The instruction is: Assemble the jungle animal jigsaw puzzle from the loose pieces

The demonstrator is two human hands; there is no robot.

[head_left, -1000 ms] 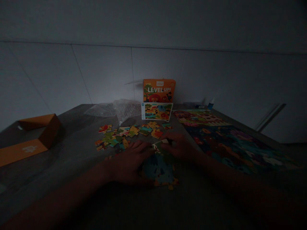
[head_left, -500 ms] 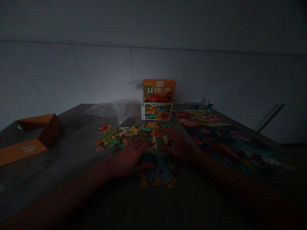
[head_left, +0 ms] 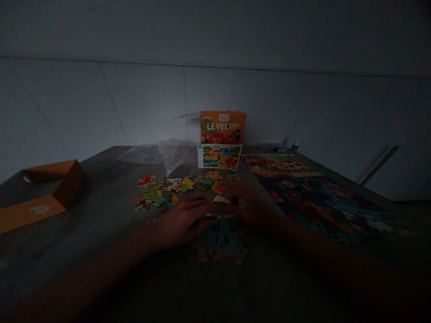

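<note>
In the dim head view, a small puzzle piece [head_left: 220, 199] is tilted up between my hands, its pale side showing. My right hand [head_left: 252, 207] pinches it from the right. My left hand [head_left: 183, 220] reaches in from the left, fingers closed around its near left side; the exact grip is dark and partly hidden. Just below both hands lies a joined puzzle section [head_left: 220, 242] with a blue animal picture, its upper edge covered by my fingers. Loose puzzle pieces [head_left: 171, 184] lie in a cluster beyond my left hand.
An orange puzzle box [head_left: 223, 121] stands at the back, a picture card [head_left: 220, 157] leaning against it. Crumpled clear plastic bags [head_left: 177, 152] lie beside them. An orange box part [head_left: 63, 188] sits at left, a large assembled puzzle [head_left: 323, 202] at right, a small bottle [head_left: 295, 147] behind.
The puzzle piece has tipped from showing its printed face to showing its pale side. My left fingers have moved right and closed in toward it; my right hand has shifted slightly.
</note>
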